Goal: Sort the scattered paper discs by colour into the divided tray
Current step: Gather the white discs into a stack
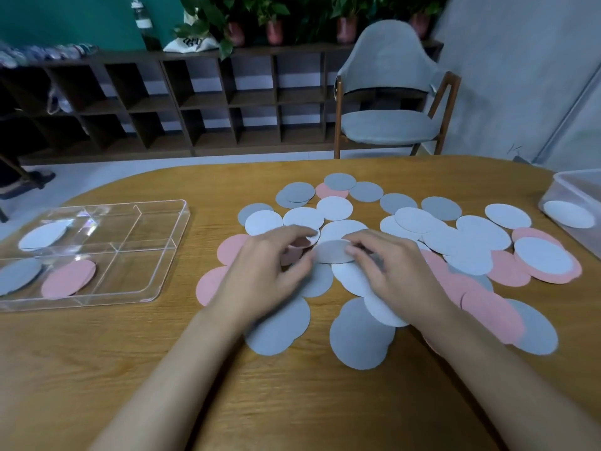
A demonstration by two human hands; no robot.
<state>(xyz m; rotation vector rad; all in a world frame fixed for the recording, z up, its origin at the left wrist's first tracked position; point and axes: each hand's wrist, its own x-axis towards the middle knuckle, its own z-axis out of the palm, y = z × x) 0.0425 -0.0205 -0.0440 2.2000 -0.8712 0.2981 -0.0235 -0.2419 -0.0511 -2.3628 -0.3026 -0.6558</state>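
Wood-grain table (81, 353) spreads below us, strewn with scattered discs (357, 333) of pink, grey and white paper, many of them overlapping. At the middle of the scatter our left hand (260, 271) and right hand (400, 271) meet on one white disc (331, 252). Both hands have curled fingers, and each pinches an opposite edge: the left hand at the left rim, the right hand at the right rim. The disc looks tipped up off the pile, though motion blur softens its outline.

Well apart to the left lies the clear divided tray (174, 244). It holds a sorted white disc (44, 236) in its far left compartment, a sorted grey disc (19, 275) in the near left one, and a sorted pink disc (68, 278) just beside that.

We judge the care here lies in separating a single sheet. Thin paper probably clings, so we should check that no second disc rides along. One hand should then release, and the other should carry the disc with a light pinch and lay it flat on the white one.
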